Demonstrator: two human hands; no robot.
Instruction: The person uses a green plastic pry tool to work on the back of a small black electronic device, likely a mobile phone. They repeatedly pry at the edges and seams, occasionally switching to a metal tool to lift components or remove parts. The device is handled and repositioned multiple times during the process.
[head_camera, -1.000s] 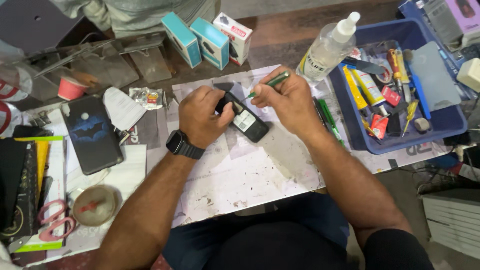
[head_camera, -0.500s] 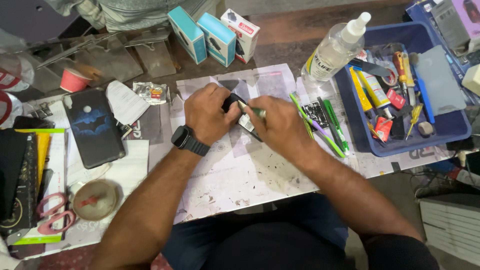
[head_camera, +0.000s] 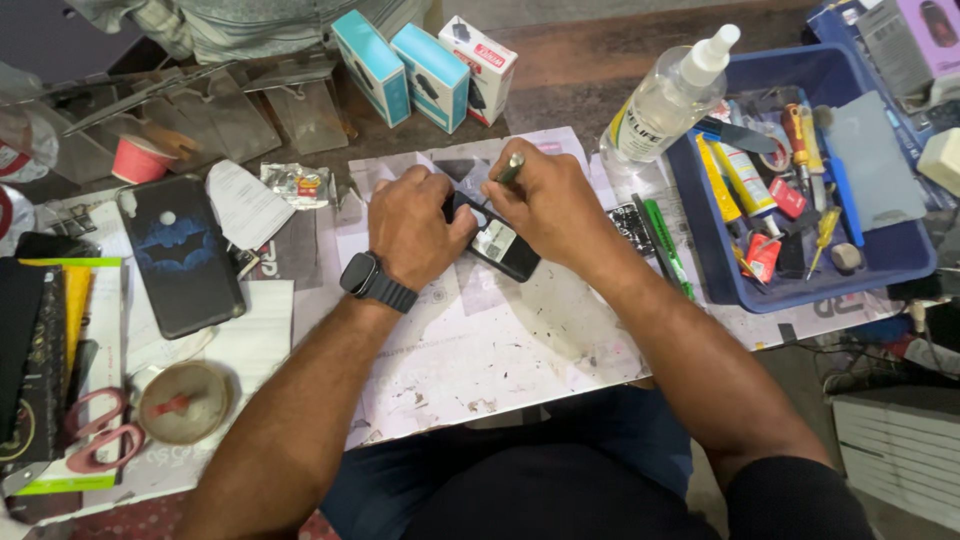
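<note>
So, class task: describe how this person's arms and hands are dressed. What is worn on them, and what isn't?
Both forearms are bare, with no gloves on either hand. The left hand has a black smartwatch with a dark rectangular face and black band at the wrist. The right hand shows no rings or watch; a dark short sleeve covers that upper arm.

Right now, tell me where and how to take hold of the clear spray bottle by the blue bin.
Grip the spray bottle around its clear body, below the white nozzle, coming from its left, the bare table side. It lies tilted, with the nozzle pointing up-right. The blue bin crowds its right side, and the nozzle looks too narrow for a firm hold.
</note>
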